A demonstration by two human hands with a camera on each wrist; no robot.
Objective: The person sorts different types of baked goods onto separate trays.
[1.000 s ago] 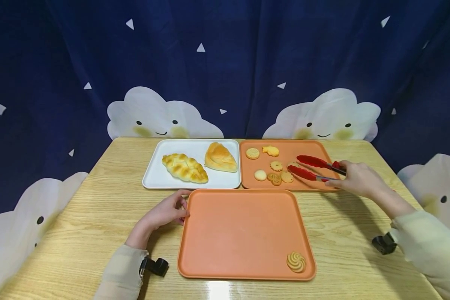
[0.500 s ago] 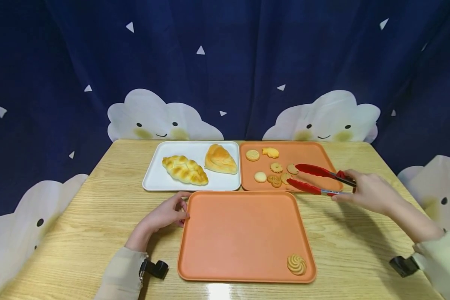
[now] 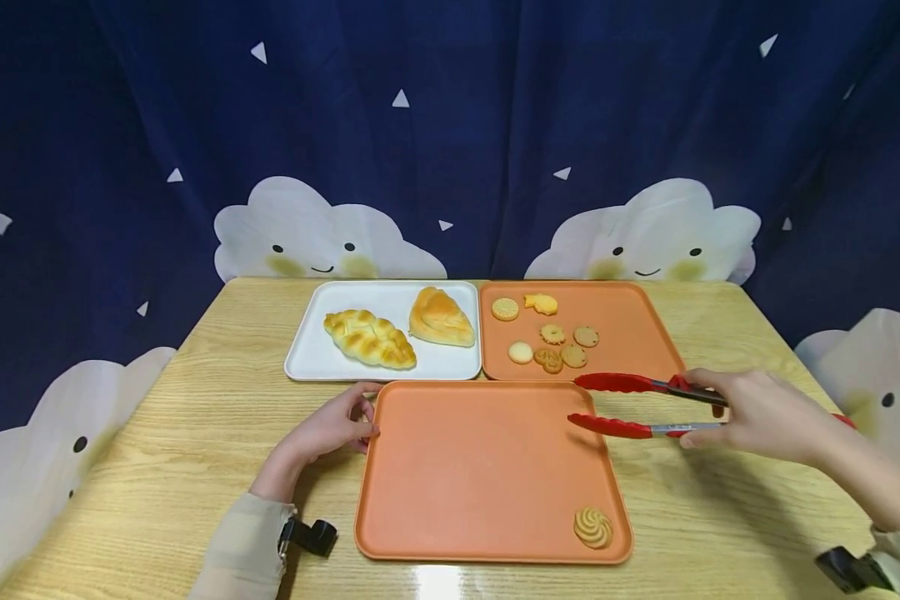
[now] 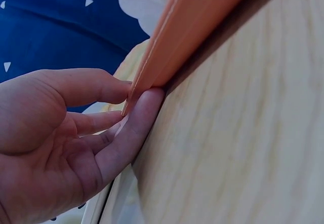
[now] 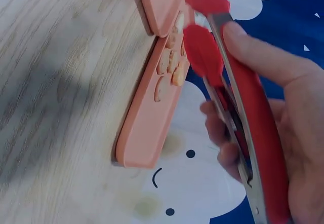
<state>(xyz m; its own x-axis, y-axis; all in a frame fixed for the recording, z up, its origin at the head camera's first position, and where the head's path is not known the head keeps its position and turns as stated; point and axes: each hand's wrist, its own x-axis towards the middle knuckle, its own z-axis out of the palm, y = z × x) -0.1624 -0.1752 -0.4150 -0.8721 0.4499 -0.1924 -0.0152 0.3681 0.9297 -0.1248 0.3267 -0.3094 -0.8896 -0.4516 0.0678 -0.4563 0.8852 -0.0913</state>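
The right hand [image 3: 750, 412] is curled round the handles of the red tongs [image 3: 630, 406], at the right of the head view. The tong arms stand apart and carry nothing; their tips hang over the upper right corner of the large orange tray [image 3: 487, 467], just below the smaller orange tray [image 3: 622, 321] with its cluster of cookies [image 3: 551, 343]. The left hand [image 3: 330, 427] pinches the large tray's left rim, thumb on top and fingers beneath, as the left wrist view shows. A single swirl cookie [image 3: 592, 526] lies in that tray's lower right corner.

The cookies look small and flat, so I judge the broad tong tips could slip off one or nudge its neighbours. Too hard a squeeze might crack one. If the left grip lifts the rim, the swirl cookie could slide on the worktop [image 3: 195, 400] side.
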